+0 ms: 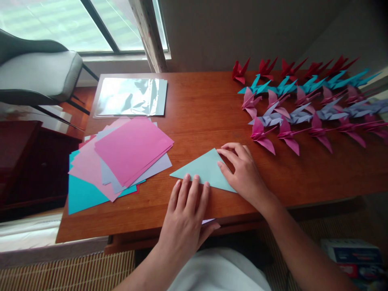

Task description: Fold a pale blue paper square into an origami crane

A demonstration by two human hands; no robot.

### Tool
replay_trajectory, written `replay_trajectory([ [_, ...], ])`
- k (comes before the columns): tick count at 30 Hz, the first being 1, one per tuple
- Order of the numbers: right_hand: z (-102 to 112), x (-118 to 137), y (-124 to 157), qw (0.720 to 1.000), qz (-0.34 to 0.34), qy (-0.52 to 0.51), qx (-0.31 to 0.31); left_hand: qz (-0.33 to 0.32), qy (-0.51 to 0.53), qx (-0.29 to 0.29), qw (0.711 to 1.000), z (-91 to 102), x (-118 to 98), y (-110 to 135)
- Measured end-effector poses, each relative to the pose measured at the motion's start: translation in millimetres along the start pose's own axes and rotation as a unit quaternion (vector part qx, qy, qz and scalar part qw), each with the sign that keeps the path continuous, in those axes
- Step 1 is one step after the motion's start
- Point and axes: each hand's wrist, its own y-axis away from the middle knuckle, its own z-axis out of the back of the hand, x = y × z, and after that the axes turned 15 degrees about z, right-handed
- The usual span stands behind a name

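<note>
Reading of print: from my remote station I logged one printed box [354,255] on the floor at lower right; its lettering was too blurred to read.
Containers: the box's contents were hidden. A clear plastic sleeve [130,97] lay flat at the far left of the wooden table [200,105]; I could not tell whether it held anything.
Work piece: a triangle of pale blue paper [203,169] lay flat near the table's front edge, directly before the person.
Axis: its long edge ran left to right, slanting slightly nearer at the right end; the apex pointed away from the person, toward the wall.
Left hand: the left hand [184,214] lay open and flat, fingers straight and together, with the fingertips pressed on the long edge; it gripped nothing.
Right hand: the right hand [242,171] was open with its fingers loosely spread and slightly curved, resting on the triangle's right corner; nothing was clasped.
Loose stock: I noted loose sheets [121,157] in pink, lilac and turquoise, fanned just left of the triangle and apart from it.
Finished pieces: paper cranes [303,105] stood in five rows at far right: red at the back, then teal, mauve, lavender and magenta nearest.
Surroundings: a grey chair [39,68] stood by the window.
</note>
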Motion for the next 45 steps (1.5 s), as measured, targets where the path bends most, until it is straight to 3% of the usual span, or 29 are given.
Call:
replay_trajectory([
  [11,6.6,4.2,1.2,0.995,-0.023,-0.093,-0.019,0.022,0.072,0.052,0.996,2.2,-3.4,2.1],
  [16,13.1,6.9,1.6,0.99,-0.065,-0.124,-0.01,0.02,0.118,0.033,0.992,10.8,2.2,1.1],
  [24,34.9,49.3,13.3,0.991,0.072,-0.108,-0.044,0.107,0.241,-0.075,0.962,25.4,14.9,-11.9],
  [29,35.0,69.3,29.1,0.984,0.147,-0.097,0.017,0.032,0.265,-0.05,0.962,30.8,24.2,-14.0],
  [35,36.9,59.8,34.2,0.98,0.169,-0.095,0.052,0.018,0.256,-0.024,0.966,22.9,36.0,-12.2],
  [45,40.5,31.7,32.6,0.987,0.145,-0.068,0.024,-0.009,0.214,-0.026,0.976,20.2,46.2,-13.2],
])
